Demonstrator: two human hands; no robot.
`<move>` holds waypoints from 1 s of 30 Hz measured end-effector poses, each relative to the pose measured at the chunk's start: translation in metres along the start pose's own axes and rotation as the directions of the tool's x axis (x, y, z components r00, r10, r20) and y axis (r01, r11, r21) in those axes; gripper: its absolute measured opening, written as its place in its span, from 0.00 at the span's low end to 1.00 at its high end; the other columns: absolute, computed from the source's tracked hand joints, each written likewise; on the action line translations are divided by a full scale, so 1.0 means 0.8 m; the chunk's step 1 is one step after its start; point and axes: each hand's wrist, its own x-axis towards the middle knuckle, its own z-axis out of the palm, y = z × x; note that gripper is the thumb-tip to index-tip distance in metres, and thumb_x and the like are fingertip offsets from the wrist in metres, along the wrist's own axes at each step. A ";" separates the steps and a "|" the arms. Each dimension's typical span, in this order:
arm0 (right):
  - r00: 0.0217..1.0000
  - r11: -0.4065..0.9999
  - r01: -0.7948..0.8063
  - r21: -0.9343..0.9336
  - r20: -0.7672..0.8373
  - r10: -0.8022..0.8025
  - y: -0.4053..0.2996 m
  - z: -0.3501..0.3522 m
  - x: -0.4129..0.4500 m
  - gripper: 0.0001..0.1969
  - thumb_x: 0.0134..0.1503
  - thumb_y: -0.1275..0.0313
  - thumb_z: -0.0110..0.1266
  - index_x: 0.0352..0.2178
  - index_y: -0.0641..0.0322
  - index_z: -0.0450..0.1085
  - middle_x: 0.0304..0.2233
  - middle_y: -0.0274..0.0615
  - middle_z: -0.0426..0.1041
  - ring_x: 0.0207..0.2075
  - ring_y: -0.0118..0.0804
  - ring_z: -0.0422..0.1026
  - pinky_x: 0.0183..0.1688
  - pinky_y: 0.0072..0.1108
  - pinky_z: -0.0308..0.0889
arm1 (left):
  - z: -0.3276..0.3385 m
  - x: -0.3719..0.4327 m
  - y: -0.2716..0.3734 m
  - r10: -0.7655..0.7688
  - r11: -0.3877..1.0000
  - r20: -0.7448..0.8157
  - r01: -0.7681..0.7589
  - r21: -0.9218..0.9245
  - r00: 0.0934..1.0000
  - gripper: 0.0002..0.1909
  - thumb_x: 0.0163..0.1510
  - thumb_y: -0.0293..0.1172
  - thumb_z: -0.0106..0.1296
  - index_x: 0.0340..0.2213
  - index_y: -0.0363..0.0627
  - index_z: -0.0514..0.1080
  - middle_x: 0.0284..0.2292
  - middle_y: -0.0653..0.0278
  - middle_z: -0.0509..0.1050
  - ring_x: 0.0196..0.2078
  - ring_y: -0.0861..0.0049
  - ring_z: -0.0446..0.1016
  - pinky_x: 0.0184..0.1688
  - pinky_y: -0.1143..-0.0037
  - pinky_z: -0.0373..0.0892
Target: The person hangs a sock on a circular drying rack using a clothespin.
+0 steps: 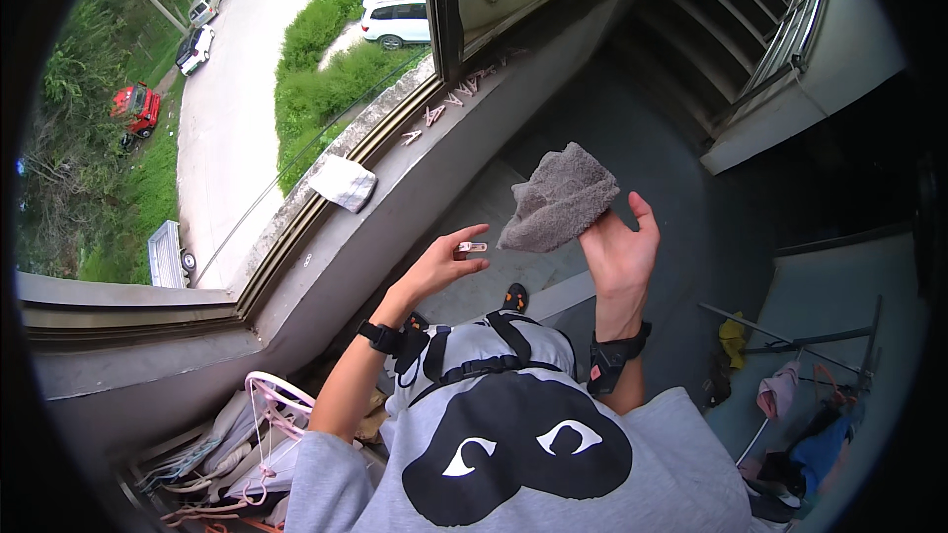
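Observation:
My right hand (621,252) holds up a folded grey terry cloth (559,200) from its lower right side, thumb stretched away from it. Between the thumb and fingers of my left hand (441,263) is a pale clothespin (472,246), a short gap to the left of the cloth. Several pale pink clothespins (461,90) lie in a row along the grey windowsill (370,218). A folded white cloth (344,183) rests over the window track and sill.
At lower left, a pink hanging rack (278,392) stands among several hangers (222,459). To the lower right, garments (818,451) hang about a metal drying rack (785,344). Stairs (711,29) with a metal railing (792,29) rise at upper right. The window (437,15) overlooks a road.

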 end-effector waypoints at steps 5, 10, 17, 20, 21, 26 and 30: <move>0.995 0.996 0.087 0.037 0.041 -0.089 -0.010 0.003 -0.013 0.32 0.57 0.62 0.42 0.58 0.73 0.48 0.59 0.54 0.53 0.61 0.47 0.52 0.65 0.36 0.42 | 0.033 0.056 0.020 0.132 0.983 0.061 -0.139 0.122 0.989 0.25 0.51 0.30 0.57 0.51 0.38 0.66 0.31 0.64 0.74 0.32 0.83 0.70 0.37 0.79 0.67; 0.990 0.990 0.134 0.052 0.025 -0.136 -0.031 0.001 -0.018 0.31 0.57 0.63 0.41 0.57 0.73 0.50 0.59 0.54 0.54 0.61 0.47 0.52 0.65 0.36 0.43 | 0.021 0.057 0.013 0.016 0.978 0.045 -0.025 0.209 0.999 0.12 0.52 0.33 0.55 0.30 0.34 0.76 0.21 0.68 0.73 0.26 0.86 0.68 0.30 0.81 0.64; 0.978 0.880 0.201 -0.430 0.030 -0.209 -0.108 -0.099 0.067 0.20 0.54 0.65 0.46 0.45 0.69 0.62 0.47 0.47 0.66 0.52 0.43 0.63 0.58 0.35 0.55 | 0.017 0.007 0.106 -0.014 0.975 0.051 0.025 -0.220 0.999 0.12 0.57 0.32 0.52 0.20 0.44 0.70 0.21 0.81 0.67 0.25 0.97 0.61 0.30 0.86 0.58; 0.973 0.825 0.058 -0.563 -0.153 -0.172 -0.125 -0.154 0.112 0.21 0.53 0.64 0.51 0.44 0.66 0.63 0.45 0.44 0.66 0.49 0.40 0.64 0.56 0.34 0.57 | 0.018 0.008 0.119 -0.025 0.969 0.040 0.034 -0.243 0.999 0.13 0.57 0.33 0.52 0.19 0.47 0.68 0.21 0.82 0.66 0.26 0.96 0.61 0.31 0.85 0.58; 0.962 0.767 0.002 -0.642 -0.208 -0.176 -0.120 -0.166 0.118 0.17 0.53 0.64 0.51 0.41 0.64 0.65 0.42 0.41 0.67 0.47 0.37 0.65 0.53 0.34 0.58 | 0.014 0.008 0.114 -0.018 0.974 0.042 0.027 -0.223 0.999 0.12 0.57 0.33 0.52 0.20 0.47 0.69 0.22 0.82 0.67 0.26 0.96 0.62 0.33 0.84 0.59; 0.962 0.455 -0.136 -0.880 -0.226 -0.150 -0.106 -0.237 0.135 0.14 0.52 0.64 0.53 0.39 0.54 0.68 0.41 0.36 0.68 0.45 0.34 0.65 0.52 0.33 0.58 | 0.030 0.032 0.114 -0.094 0.949 0.003 0.090 -0.303 0.996 0.09 0.57 0.33 0.52 0.24 0.46 0.71 0.22 0.79 0.69 0.26 0.92 0.63 0.33 0.82 0.61; 0.929 -0.011 0.327 -0.945 0.323 -0.182 -0.046 -0.185 0.087 0.26 0.51 0.69 0.53 0.53 0.56 0.62 0.54 0.39 0.61 0.55 0.39 0.59 0.57 0.29 0.55 | 0.012 0.066 0.102 -0.107 0.873 -0.047 0.071 -0.483 0.993 0.07 0.57 0.33 0.52 0.27 0.44 0.72 0.22 0.78 0.67 0.22 0.92 0.60 0.26 0.85 0.57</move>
